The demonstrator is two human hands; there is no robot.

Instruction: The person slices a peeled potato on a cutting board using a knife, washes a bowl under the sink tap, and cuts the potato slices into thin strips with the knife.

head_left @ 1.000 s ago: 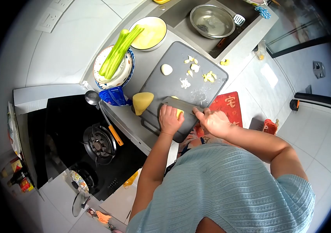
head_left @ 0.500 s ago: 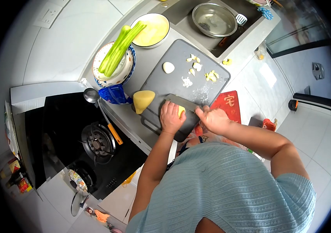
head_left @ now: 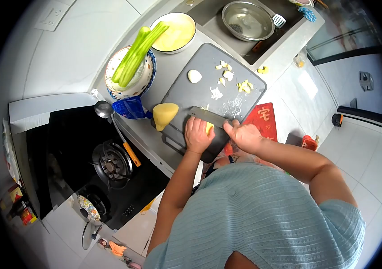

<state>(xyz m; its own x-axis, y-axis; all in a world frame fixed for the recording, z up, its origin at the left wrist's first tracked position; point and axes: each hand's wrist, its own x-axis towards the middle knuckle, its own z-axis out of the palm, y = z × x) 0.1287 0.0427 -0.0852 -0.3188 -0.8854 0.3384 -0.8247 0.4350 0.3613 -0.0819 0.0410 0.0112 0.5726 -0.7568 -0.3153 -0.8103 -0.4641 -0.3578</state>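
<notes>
On the grey cutting board (head_left: 182, 92), my left hand (head_left: 198, 135) presses down on a yellow potato piece (head_left: 209, 128), fingers curled over it. My right hand (head_left: 244, 136) grips the handle of a knife (head_left: 209, 116), whose broad blade lies against the far side of that piece. A thin sliver shows just beyond the blade. Left of my left hand sits a larger peeled potato chunk (head_left: 165, 114) at the board's edge. Farther up the board are a round white piece (head_left: 194, 76), garlic cloves (head_left: 228, 75), chopped white bits (head_left: 216, 93) and yellowish slices (head_left: 245, 86).
Green stalks (head_left: 137, 60) lie across a patterned bowl (head_left: 115, 62), beside a bowl of yellow contents (head_left: 177, 33). A metal basin (head_left: 248, 21) sits in the sink (head_left: 206, 22). A ladle (head_left: 103, 109) rests by the black stove (head_left: 72, 143). A blue packet (head_left: 129, 108) lies near the board.
Compared with a second ago, the view has shifted slightly. A thin sliver now shows beyond the blade. Both hands keep nearly the same hold.
</notes>
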